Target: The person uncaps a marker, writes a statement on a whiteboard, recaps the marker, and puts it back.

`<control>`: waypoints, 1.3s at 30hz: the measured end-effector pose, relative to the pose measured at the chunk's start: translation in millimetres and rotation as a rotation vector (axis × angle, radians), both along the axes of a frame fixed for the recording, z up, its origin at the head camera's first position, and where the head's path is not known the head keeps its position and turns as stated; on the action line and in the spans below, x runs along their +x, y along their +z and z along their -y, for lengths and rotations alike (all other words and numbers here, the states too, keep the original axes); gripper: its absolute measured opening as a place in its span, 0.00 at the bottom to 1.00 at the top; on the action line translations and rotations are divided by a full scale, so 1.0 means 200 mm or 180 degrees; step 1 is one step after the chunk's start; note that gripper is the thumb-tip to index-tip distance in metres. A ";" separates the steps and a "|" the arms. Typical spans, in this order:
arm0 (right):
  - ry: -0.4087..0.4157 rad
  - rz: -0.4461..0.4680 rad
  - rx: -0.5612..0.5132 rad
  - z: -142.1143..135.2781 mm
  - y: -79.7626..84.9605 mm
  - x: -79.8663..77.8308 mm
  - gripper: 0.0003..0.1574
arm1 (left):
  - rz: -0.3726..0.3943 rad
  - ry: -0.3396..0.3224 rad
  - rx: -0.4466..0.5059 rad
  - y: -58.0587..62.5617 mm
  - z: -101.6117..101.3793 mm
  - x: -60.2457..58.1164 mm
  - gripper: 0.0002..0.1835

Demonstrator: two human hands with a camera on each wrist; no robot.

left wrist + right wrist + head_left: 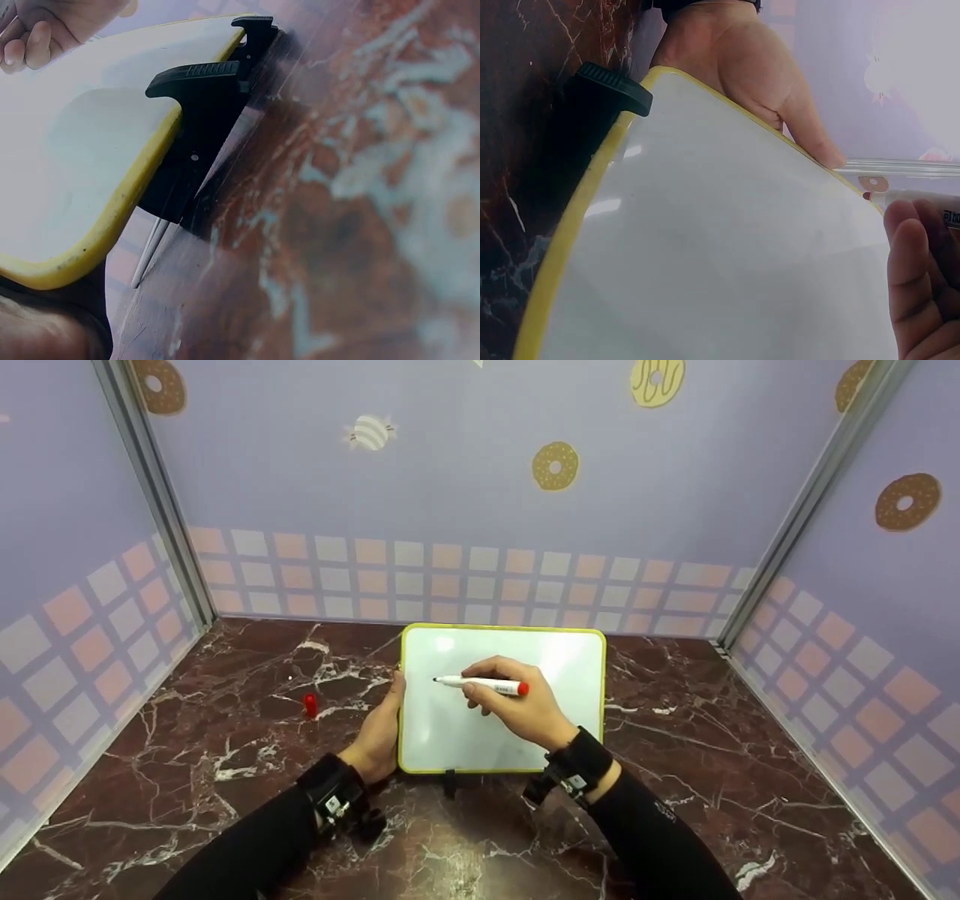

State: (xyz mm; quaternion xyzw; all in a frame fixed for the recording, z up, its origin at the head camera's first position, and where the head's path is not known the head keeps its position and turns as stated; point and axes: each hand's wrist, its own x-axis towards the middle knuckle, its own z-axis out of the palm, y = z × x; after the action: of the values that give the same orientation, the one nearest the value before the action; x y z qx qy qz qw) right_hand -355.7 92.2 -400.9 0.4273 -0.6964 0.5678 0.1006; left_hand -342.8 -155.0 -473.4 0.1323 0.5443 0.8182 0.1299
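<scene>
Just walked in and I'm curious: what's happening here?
A person's right hand holds a white, red-ended marker, its dark tip bare, in front of a yellow-framed rectangular whiteboard. Their left hand rests at the board's left edge. No writing shows on it; tip contact is unclear. A red cap sits on the dark red marbled table.

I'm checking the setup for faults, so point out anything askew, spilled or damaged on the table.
Nothing looks askew, spilled or damaged. The red cap sits loose on the table, left of the whiteboard, but that fits the uncapped marker in the right hand.
</scene>
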 end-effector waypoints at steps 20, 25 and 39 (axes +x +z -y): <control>0.0007 -0.0429 0.0053 0.06 -0.05 0.00 0.13 | -0.0015 -0.0006 -0.0009 0.00 0.00 0.00 0.46; -0.0018 -0.0458 0.0075 0.07 -0.06 0.00 0.14 | -0.0036 -0.0002 -0.0018 0.00 0.00 0.00 0.46; -0.0127 -0.0446 0.0209 0.07 -0.07 0.00 0.15 | 0.0007 0.0082 -0.0096 0.00 0.00 0.00 0.47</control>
State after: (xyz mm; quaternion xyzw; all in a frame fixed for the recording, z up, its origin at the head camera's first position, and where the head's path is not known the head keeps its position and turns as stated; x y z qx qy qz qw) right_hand -355.3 77.4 -415.6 0.4551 -0.7143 0.5111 0.1463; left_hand -342.7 -155.5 -474.2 0.1225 0.5581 0.8116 0.1220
